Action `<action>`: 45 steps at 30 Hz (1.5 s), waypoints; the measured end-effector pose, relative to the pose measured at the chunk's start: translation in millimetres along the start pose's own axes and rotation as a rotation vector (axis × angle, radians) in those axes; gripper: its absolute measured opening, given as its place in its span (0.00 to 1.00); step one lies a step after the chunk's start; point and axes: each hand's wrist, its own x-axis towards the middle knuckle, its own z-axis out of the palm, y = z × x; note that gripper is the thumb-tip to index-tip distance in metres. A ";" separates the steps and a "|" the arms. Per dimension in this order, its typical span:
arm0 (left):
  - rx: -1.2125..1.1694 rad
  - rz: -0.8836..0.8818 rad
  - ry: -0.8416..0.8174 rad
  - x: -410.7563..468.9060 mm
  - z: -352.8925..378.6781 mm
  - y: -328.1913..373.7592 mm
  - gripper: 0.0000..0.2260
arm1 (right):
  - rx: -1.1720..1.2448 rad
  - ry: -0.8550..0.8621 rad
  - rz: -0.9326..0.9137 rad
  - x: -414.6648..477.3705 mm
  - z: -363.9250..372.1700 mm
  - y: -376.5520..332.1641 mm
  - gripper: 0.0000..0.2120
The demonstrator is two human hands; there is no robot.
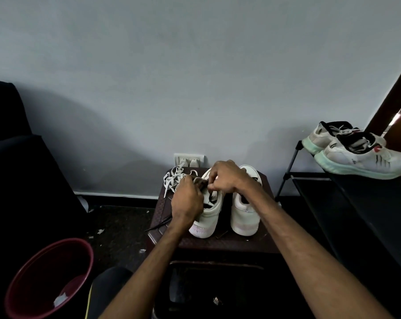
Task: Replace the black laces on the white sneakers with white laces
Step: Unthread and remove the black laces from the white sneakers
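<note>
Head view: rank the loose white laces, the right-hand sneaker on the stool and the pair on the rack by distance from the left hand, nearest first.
From the left hand, at the left sneaker:
1. Loose white laces, just beyond its fingers, far left.
2. Right-hand sneaker, to its right, past the left sneaker.
3. Pair on the rack, far right.

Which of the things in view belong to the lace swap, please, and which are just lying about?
Job: left hand, right hand, sneaker in hand, threaded black lace, second sneaker, loose black lace, white laces, stool.
Lying about: red bin, mint-soled sneakers, shoe rack, wall socket.
</note>
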 end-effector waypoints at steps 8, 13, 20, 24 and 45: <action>-0.032 -0.015 0.008 -3.2 2.7 6.9 0.07 | -0.033 -0.034 0.052 4.8 -13.4 -8.7 0.19; -0.016 -0.005 -0.008 -2.5 -0.4 8.0 0.09 | -0.065 0.005 0.139 3.2 10.9 -21.4 0.17; 0.020 0.029 0.004 3.0 -1.5 7.4 0.08 | 0.252 -0.280 0.097 22.2 1.4 -3.1 0.10; -0.032 0.036 0.019 0.4 -0.3 3.4 0.09 | 0.488 -0.330 0.112 17.8 -3.3 4.3 0.14; -0.124 -0.105 0.091 -12.1 5.0 11.4 0.09 | 0.010 0.014 0.063 12.4 -19.8 3.9 0.19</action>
